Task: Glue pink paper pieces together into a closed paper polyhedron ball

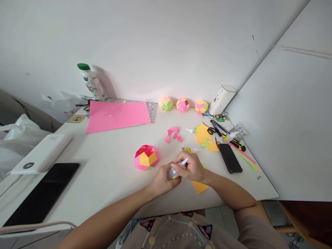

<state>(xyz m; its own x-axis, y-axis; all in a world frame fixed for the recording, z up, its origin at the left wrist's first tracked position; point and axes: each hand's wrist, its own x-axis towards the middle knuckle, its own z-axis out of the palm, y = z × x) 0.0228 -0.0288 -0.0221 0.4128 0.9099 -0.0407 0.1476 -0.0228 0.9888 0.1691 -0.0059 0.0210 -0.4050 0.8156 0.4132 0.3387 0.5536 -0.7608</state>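
My left hand [164, 179] is wrapped round the body of a small glue bottle [173, 173], low over the table. My right hand [192, 166] closes on the upper part of the same bottle, whose white nozzle points up and right. Left of my hands sits an open paper ball [147, 157] in pink and orange. Several small folded pink pieces [173, 134] lie beyond my hands. A yellow-labelled item [186, 149] lies just past my right hand, and an orange paper sheet [200, 187] lies below my right wrist.
Three finished paper balls [183, 105] stand by the wall. Pink sheets [118, 116] lie back left near a bottle [93, 83]. A phone [230, 158], scissors [211, 130] and paper scraps [203, 133] are at right; a black tablet [43, 193] is at left.
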